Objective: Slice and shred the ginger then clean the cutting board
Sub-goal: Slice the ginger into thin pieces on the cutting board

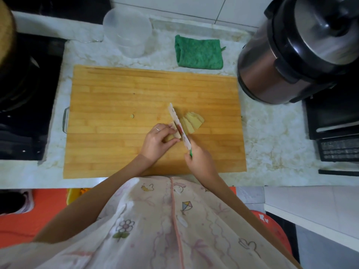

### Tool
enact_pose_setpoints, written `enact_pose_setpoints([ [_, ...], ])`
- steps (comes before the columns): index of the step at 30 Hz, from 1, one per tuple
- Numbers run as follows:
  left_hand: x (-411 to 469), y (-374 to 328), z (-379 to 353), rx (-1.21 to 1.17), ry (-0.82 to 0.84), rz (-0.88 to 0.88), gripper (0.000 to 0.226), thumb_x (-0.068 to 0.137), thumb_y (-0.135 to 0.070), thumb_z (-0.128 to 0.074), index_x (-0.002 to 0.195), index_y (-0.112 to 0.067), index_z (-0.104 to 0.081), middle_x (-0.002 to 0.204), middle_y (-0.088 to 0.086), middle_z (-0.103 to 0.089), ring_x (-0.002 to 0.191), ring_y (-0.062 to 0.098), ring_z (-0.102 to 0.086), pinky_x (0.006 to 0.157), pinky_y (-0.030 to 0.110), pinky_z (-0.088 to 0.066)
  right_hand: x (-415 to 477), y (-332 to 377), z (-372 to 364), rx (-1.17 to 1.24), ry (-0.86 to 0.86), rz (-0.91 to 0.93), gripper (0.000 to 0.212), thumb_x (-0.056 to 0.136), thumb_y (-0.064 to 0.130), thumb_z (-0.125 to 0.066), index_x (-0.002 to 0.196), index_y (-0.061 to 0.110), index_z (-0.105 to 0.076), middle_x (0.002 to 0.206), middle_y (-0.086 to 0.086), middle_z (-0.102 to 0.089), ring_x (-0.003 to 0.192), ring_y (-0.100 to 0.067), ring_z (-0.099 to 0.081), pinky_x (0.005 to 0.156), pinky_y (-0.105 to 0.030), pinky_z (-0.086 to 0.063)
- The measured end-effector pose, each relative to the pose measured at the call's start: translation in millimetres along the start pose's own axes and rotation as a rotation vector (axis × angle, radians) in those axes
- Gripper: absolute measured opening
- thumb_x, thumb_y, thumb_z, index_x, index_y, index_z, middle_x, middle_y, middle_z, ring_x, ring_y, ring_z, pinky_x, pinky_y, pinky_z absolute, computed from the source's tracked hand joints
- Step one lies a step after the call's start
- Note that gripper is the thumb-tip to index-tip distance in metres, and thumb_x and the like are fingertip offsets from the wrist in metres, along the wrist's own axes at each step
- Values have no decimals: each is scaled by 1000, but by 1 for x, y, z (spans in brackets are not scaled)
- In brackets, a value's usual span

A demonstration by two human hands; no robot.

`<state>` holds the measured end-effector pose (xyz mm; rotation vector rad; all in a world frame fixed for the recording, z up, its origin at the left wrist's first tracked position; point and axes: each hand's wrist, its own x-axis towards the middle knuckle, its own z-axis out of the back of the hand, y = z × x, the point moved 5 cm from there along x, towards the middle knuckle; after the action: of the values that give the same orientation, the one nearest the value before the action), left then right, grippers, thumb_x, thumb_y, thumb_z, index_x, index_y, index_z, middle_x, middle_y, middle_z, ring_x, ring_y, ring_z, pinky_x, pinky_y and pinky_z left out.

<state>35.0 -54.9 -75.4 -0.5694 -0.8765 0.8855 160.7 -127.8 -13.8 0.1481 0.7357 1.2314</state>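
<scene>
Left hand [157, 141] pinching one ginger piece [176, 135], right hand [200, 164] gripping one knife [175, 117], one cutting board [116, 98]

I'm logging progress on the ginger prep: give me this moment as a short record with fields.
left hand: holds the ginger piece down on the cutting board
right hand: grips the knife by its green handle
blade: white, set against the ginger piece beside the left fingertips
slices: fanned on the board, right of the blade
round bit: alone on the board, left of the hands
behind board: green cloth, clear container
stage: slicing under way; no shreds seen
</scene>
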Motion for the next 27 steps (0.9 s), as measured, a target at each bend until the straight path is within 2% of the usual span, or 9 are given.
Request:
enact_pose_setpoints([
  [7, 0, 2, -1, 4, 26, 30, 29, 77, -27, -74, 86, -1, -68, 89, 12, -65, 97, 21, -58, 88, 25, -46, 3, 0, -4, -54, -34, 31, 59, 92, 11, -43, 148, 21, -28, 84, -21, -65, 80, -38, -60, 62, -35, -36],
  [11, 0, 1, -1, -21, 24, 40, 24, 76, -23, -74, 84, -4, -62, 89, 11, -60, 96, 23, -56, 91, 19, -40, 2, -2, -4, -93, -35, 40, 59, 93, 13, -43, 148, 23, -28, 86, -21, -65, 82, -37, -60, 61, -33, -33],
  [15, 1, -3, 0, -50, 14, 15, 22, 75, -20, -74, 84, -9, -57, 88, 11, -60, 97, 24, -57, 89, 27, -44, -5, -11, 5, -120, -33, 38, 57, 94, 15, -43, 147, 25, -29, 88, -18, -64, 84, -35, -60, 61, -31, -32],
  [19, 1, -3, -1, -33, 50, 37, 26, 76, -23, -74, 86, -4, -62, 91, 12, -60, 98, 24, -58, 89, 30, -46, -12, -19, 11, -67, -72, -6, 55, 95, 15, -42, 148, 23, -30, 77, -12, -58, 76, -29, -58, 58, -30, -33],
  [23, -3, -3, -2, -46, 99, 46, 31, 78, -27, -72, 93, 0, -65, 99, 13, -59, 104, 22, -57, 95, 26, -44, -14, -16, 19, 39, -163, 26, 53, 92, 12, -44, 144, 22, -39, 63, -6, -49, 57, -20, -46, 51, -30, -33],
  [27, -3, -3, -1, -55, 104, 47, 32, 81, -27, -70, 97, 1, -67, 101, 13, -60, 104, 21, -57, 96, 23, -43, -15, -9, 19, 52, -149, 32, 47, 92, 12, -45, 138, 19, -46, 60, -2, -46, 54, -19, -43, 50, -30, -32],
])
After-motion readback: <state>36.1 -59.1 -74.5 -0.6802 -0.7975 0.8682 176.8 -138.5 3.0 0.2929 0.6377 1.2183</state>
